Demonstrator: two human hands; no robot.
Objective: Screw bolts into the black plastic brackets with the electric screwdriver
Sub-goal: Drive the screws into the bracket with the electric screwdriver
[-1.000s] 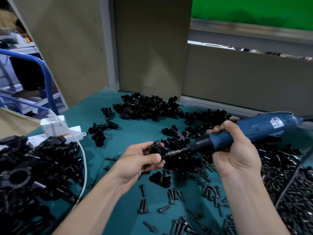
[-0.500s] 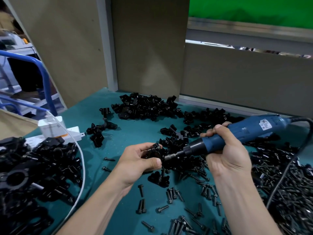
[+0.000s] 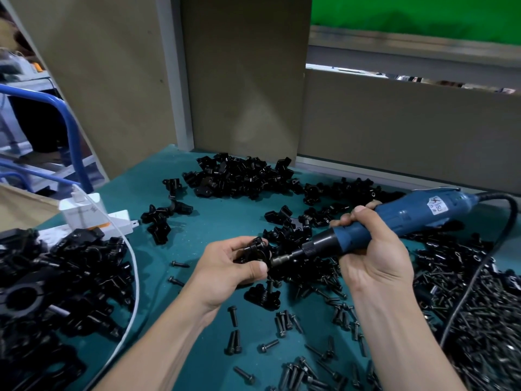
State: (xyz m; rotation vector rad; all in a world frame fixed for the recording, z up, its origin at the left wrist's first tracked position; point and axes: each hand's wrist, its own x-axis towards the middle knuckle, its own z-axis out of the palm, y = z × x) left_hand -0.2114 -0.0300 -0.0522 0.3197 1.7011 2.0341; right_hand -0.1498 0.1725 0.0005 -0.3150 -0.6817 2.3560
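The left hand [image 3: 229,270] pinches a small black plastic bracket [image 3: 253,250] just left of the right hand [image 3: 372,258], which grips the blue electric screwdriver [image 3: 400,218]. The screwdriver's long axis slants down-left, its tip meeting the bracket.

Beige partition panels [image 3: 242,80], green wall [image 3: 423,12], teal tabletop [image 3: 225,215].

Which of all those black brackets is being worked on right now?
The bracket pinched in the left hand, above the teal table, with the bit of the blue electric screwdriver against it. The other brackets lie loose in heaps, untouched.
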